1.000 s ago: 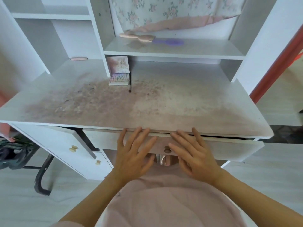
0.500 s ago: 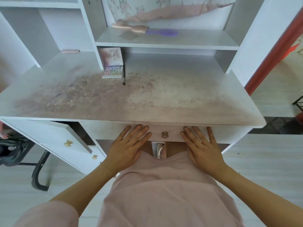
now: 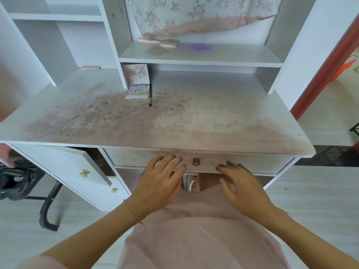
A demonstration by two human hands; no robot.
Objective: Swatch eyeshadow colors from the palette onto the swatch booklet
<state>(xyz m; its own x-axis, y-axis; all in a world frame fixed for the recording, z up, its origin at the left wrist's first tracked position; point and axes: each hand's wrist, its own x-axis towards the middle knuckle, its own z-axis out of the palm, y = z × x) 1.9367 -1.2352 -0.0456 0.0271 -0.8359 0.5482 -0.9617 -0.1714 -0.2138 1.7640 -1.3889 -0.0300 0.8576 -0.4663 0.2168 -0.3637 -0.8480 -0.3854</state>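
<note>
The palette (image 3: 137, 81) stands open at the back of the desk top (image 3: 223, 121), lid propped against the shelf upright so the pans face forward; the brush (image 3: 150, 95) lies just beside its right edge, tip toward the front, ready to be taken up. No swatch booklet is identifiable anywhere on the desk (it may sit in the drawer; this cannot be confirmed).

Left hand (image 3: 161, 185): fingers straight and loosely spread, tips resting against the drawer front (image 3: 252, 164) left of the knob (image 3: 196, 161); it holds nothing. Right hand (image 3: 242, 189): fingers relaxed and slightly parted, blurred, near the drawer front right of the knob; contact cannot be told; it holds nothing.

Both hands flank the knob, well apart from the palette; judged from this, the drawer is being dealt with and swatching has not begun.

On the upper shelf (image 3: 233, 57) lie a purple hairbrush (image 3: 196, 47) and a pink one (image 3: 159, 41), clear of the work.
</note>
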